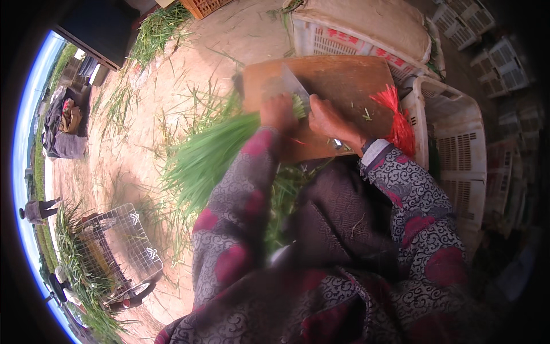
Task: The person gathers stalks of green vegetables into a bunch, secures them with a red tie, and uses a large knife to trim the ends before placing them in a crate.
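"Where are the greens [215, 152]?"

"At the board's [344, 71] left side, leaves fanning off left and near, stem ends pointing right."

"And the left hand [279, 113]?"

"Grasping the bunch close to those ends, knuckles up, its forearm running far and slightly right."

"The right hand [335, 123]?"

"Clenched round the knife [296, 86], wrist over the board, forearm slanting far and left. The blade points far left, just beside the stems; it's blurred there, so I can't tell whether they touch."

"Beyond that?"

"Red strips [394, 117] droop over the board's right edge, near a white crate [458, 123]. Well off left stands a wire cart [130, 232]."
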A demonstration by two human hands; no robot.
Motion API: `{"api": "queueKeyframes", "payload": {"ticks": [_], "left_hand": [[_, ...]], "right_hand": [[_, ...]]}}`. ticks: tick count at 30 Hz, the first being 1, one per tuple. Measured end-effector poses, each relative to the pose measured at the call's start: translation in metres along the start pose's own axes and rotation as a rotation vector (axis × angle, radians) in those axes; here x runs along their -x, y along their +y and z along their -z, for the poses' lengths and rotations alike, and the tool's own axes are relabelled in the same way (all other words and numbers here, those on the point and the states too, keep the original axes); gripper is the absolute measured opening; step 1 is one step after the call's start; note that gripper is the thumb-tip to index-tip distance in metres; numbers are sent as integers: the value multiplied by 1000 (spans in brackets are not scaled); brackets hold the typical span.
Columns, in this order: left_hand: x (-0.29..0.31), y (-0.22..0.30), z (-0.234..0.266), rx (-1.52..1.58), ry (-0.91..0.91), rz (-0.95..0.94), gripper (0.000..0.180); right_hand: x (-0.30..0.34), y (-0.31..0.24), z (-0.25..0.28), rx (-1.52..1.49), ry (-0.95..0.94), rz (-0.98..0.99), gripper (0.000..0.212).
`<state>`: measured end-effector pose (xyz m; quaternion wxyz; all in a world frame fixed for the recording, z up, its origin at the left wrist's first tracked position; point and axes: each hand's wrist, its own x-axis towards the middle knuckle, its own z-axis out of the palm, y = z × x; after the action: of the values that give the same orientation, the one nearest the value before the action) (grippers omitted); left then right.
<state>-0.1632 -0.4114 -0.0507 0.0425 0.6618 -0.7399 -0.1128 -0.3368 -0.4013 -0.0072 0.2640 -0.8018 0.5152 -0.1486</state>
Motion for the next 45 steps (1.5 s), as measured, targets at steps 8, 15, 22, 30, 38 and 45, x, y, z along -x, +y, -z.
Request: {"api": "queueKeyframes", "payload": {"ticks": [8,15,22,30,38,45], "left_hand": [[10,-7,-4,7,-38,17,53],[2,-6,14,73,-102,15,55],[44,-6,23,-55,10,-36,129],[113,-76,27,11,164,-54,133],[132,-78,60,216,90,87,90],[205,-72,116,525,3,197,90]], "right_hand": [[42,-6,-5,74,-125,-112,17],[-19,10,-51,42,43,14,25],[34,12,-23,115,-143,-46,26],[8,106,35,18,261,-27,21],[5,98,10,249,80,-153,26],[38,29,-34,-287,-323,53,31]]}}
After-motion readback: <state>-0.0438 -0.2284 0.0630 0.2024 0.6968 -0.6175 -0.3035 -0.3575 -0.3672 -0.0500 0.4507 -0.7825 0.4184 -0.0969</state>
